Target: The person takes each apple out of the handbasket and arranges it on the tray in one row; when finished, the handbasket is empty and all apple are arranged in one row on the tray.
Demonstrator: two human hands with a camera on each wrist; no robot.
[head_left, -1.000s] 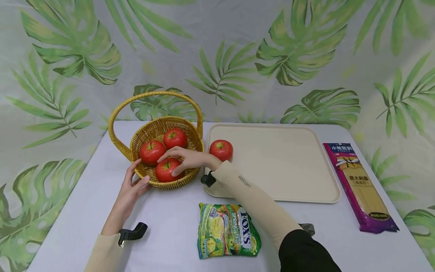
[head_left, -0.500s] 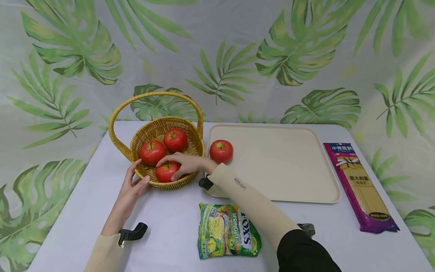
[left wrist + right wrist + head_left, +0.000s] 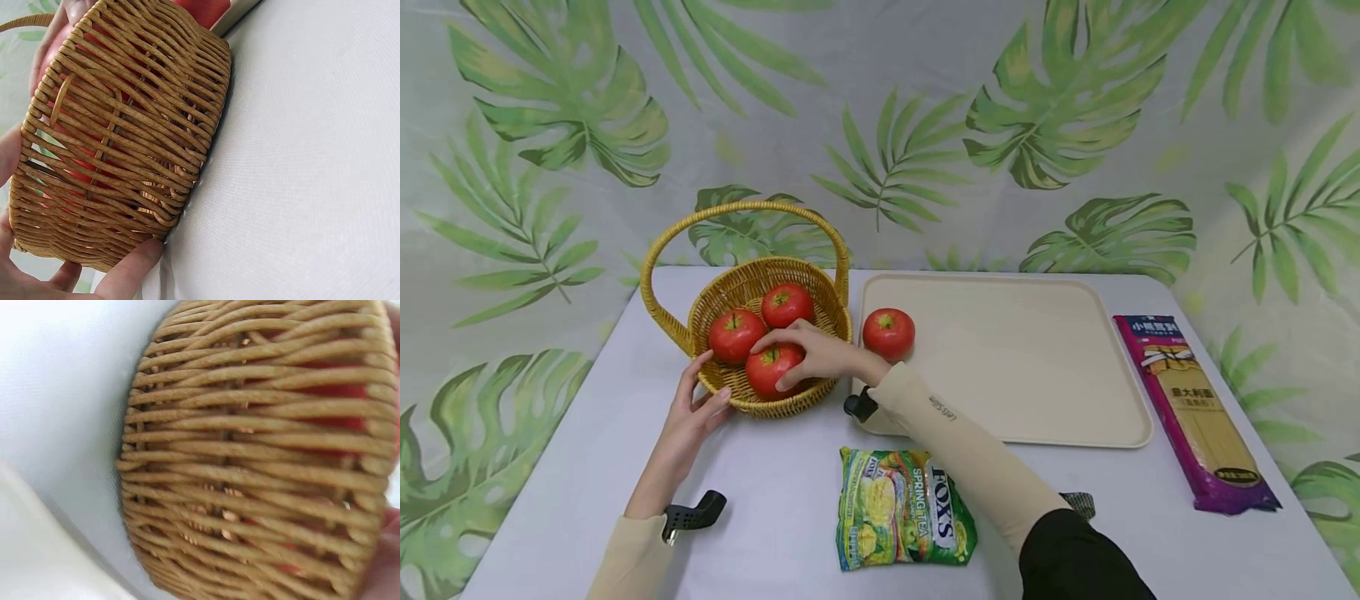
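A golden wicker basket [image 3: 726, 287] with a tall hoop handle stands at the back left, holding three red apples. My left hand [image 3: 688, 417] holds its near left side; in the left wrist view a fingertip [image 3: 140, 259] presses low on the woven wall, with other fingers at the rim. Inside the basket, my right hand [image 3: 820, 354] grips the nearest apple [image 3: 766, 373] from above, thumb on the near side and fingers over the far side. The other two apples, one at left [image 3: 736, 337] and one behind [image 3: 787, 305], lie beside it. In the right wrist view the basket wall [image 3: 250, 450] hides most of the hand.
A beige tray [image 3: 1015, 367] lies right of the basket, with one red apple [image 3: 888, 334] at its left edge. In front lies a green Fox's candy bag [image 3: 887, 508], partly under the right forearm. A purple pasta packet [image 3: 1198, 417] rests at the table's right edge.
The right hand dipped slightly, then rose a little with the apple in its grip, which shifted slightly up and right. The left hand and basket stayed in place.
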